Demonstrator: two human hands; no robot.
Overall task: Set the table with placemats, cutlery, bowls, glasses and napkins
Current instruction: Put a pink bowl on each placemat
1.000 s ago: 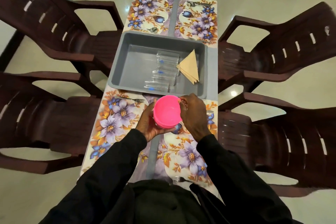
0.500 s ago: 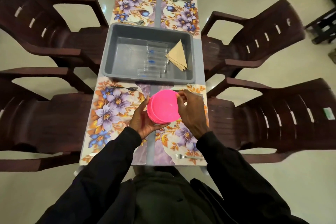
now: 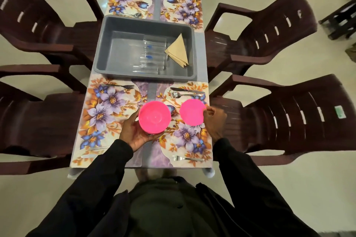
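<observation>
A pink bowl stack (image 3: 154, 117) is being cupped by the curled fingers of the left hand (image 3: 133, 133). A single pink bowl (image 3: 192, 112) is being pinched at its rim by the right hand (image 3: 215, 119) over the near right placemat (image 3: 185, 140). Mat and cutlery (image 3: 185, 94) laying is being judged done, and bowls are only being started. Beyond, glasses (image 3: 150, 57) and napkins (image 3: 178, 50) are being left in the grey tub (image 3: 146, 78).

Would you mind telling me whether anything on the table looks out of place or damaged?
Nothing looks spilled or broken. The only oddity is that the clear glasses lie on their sides in the grey tub, beside the folded napkins.
</observation>
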